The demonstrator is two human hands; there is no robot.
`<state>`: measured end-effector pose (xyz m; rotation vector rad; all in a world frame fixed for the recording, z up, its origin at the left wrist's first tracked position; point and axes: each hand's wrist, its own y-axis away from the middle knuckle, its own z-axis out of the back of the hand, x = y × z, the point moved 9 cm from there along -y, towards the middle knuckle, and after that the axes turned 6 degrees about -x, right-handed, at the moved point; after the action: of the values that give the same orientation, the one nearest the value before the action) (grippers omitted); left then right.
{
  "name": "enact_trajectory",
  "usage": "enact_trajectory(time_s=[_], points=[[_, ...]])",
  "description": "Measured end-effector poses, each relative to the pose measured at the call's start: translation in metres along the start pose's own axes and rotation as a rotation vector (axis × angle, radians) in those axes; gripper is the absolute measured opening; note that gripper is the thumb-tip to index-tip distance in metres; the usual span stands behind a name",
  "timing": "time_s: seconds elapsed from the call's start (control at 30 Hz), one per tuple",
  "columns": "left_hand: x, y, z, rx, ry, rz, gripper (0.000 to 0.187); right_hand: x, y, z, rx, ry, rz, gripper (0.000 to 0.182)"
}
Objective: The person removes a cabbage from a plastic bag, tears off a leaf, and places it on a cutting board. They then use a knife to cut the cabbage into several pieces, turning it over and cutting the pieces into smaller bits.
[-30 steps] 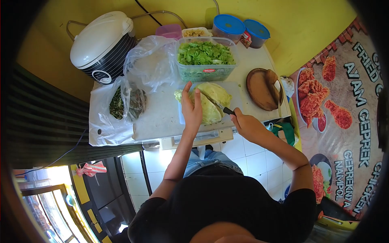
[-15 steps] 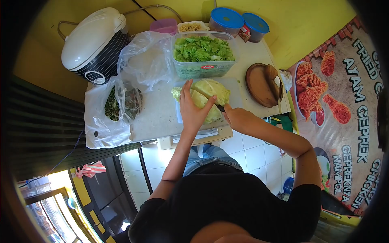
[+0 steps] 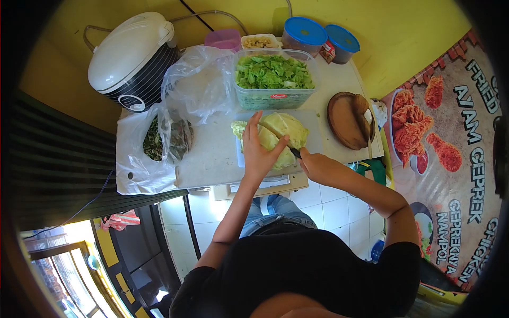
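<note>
A pale green cabbage (image 3: 287,127) lies on a whitish cutting board (image 3: 314,139), with a long cut line running across it. My left hand (image 3: 260,153) grips the near part of the cabbage, thumb and fingers spread across it. In my right hand (image 3: 322,168) is a knife (image 3: 295,152); its dark handle shows, and most of the blade is hidden in the cut. Just behind the board stands a clear plastic container (image 3: 275,99) filled with chopped green leaves (image 3: 273,71).
To the right sits a round stone mortar (image 3: 344,121) with a pestle (image 3: 361,106). Plastic bags (image 3: 196,79), one around dark leaves (image 3: 154,140), lie left, beside a rice cooker (image 3: 132,58). Blue-lidded tubs (image 3: 306,31) stand at the back wall.
The whole view has shifted slightly. My right hand has drawn the knife a little back toward me, showing more of its handle. My left hand stays on the cabbage.
</note>
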<state>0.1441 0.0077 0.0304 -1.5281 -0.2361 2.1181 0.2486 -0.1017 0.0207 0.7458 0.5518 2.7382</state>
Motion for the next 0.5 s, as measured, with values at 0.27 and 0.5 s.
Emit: enact_trajectory(time_s=[0.27,0.5], points=[[0.008,0.006,-0.004,0.001,0.119,0.071,0.072,0.003,0.005,0.011,0.008,0.023,0.017,0.026],[0.005,0.005,-0.003,0.005,0.078,0.079,0.067,0.012,0.019,0.029,0.015,0.173,0.014,0.026]])
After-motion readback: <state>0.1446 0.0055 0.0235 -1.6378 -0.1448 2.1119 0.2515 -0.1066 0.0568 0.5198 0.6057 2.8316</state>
